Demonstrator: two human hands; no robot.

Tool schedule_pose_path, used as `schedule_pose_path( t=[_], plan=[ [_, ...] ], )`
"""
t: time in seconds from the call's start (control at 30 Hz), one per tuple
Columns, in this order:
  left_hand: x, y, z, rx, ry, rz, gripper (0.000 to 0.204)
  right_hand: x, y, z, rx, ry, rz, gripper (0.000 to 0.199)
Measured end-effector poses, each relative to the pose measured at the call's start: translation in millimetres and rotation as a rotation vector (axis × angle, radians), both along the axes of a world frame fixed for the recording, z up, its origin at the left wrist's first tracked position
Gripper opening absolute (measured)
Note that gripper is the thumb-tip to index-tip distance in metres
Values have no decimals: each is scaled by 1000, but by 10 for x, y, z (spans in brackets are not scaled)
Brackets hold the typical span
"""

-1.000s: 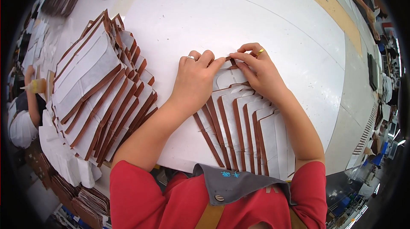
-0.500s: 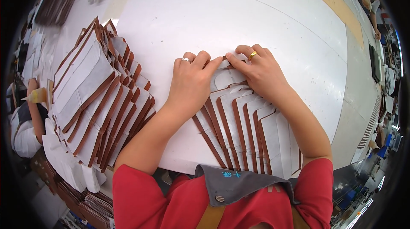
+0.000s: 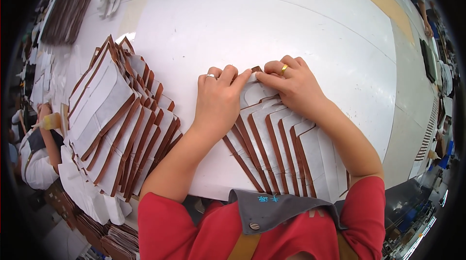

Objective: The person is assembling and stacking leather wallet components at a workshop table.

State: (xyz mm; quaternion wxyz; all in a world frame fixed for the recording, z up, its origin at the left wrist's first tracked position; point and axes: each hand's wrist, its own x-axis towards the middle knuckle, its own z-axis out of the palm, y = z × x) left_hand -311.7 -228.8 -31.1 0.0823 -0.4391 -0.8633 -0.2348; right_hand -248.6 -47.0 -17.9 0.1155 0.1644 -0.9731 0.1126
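In front of me lies a fanned row of white panels [image 3: 318,163] with brown edges, overlapping one another. At the row's far end, both hands work on the brown-edged panel [image 3: 253,91]. My left hand [image 3: 217,97] is closed, its thumb and index finger pinching the panel's far edge. My right hand [image 3: 297,86], also closed, presses thumb and fingers on the same edge close beside it. A small brown tip [image 3: 256,69] sticks up between the fingertips. The fingers partly hide the edge.
A taller pile of similar brown-edged panels [image 3: 99,88] leans at the left, above white sheets [image 3: 85,187]. A dark brown stack [image 3: 66,15] stands far left. At the left rim are a co-worker's arm and a yellowish bottle [image 3: 50,121]. Another person's arm [image 3: 424,15] shows far right.
The whole view has shifted slightly. My hands stay at the panel's far edge, with small finger movements, and the brown tip now shows more between them.
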Motion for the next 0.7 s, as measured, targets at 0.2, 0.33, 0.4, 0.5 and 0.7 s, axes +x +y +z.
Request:
schedule_pose_path(
  t=[0.2,0.33,0.4,0.5,0.7],
  plan=[
    [-29,0,85,111,-211,13,27,237,198,235,-619,-7,-366,22],
    [-264,-200,77,302,-1188,106,33,849,305,442,-669,-66,-516,19],
    [-272,-156,185,317,-1434,108,40,1243,209,505,-730,-264,-605,17],
    [-108,-98,334,344,-1728,299,49,1631,-104,514,-743,-324,-667,20],
    [645,34,388,332,-1932,154,59,1631,-651,113,-492,-78,-729,32]
  ],
)
